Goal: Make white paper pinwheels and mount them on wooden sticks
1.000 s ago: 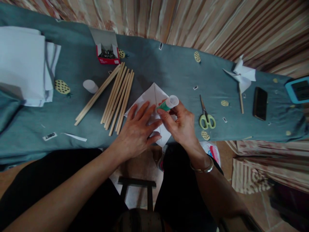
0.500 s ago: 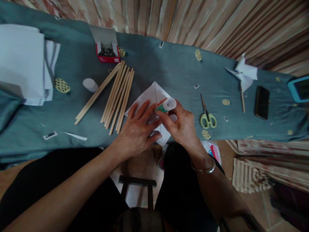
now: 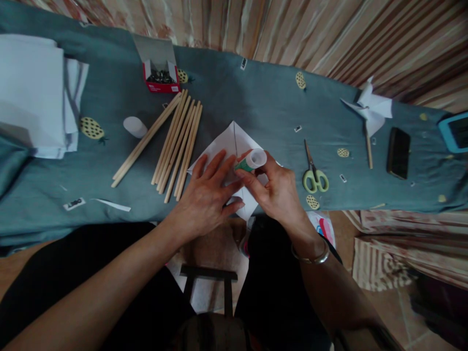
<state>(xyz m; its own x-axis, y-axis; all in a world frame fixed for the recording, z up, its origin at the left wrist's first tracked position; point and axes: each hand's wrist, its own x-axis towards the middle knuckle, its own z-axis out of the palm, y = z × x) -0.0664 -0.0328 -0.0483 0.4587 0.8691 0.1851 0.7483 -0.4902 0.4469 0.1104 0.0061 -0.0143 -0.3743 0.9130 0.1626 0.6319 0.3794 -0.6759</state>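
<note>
A square of white paper [image 3: 222,141] lies cornerwise at the table's front edge, with a dark crease or line running down from its top corner. My left hand [image 3: 206,195] rests spread on the paper's left side, fingers apart. In my right hand [image 3: 278,187] is a glue stick [image 3: 250,160] with a green label and a white, hollow-looking end facing up. Its lower end is hidden by my fingers and sits over the middle of the paper. A white cap [image 3: 135,126] lies on the cloth left of the wooden sticks [image 3: 177,146].
Green-handled scissors [image 3: 313,173] lie to the right. Beyond them are a paper pinwheel on a stick [image 3: 372,109], a dark phone [image 3: 398,153] and a blue-framed device [image 3: 455,131]. A red box of small dark pieces [image 3: 161,80] and a paper stack [image 3: 32,92] are on the left.
Almost nothing differs. The view has shifted slightly, and both hands and the glue stick keep nearly the same place on the paper.
</note>
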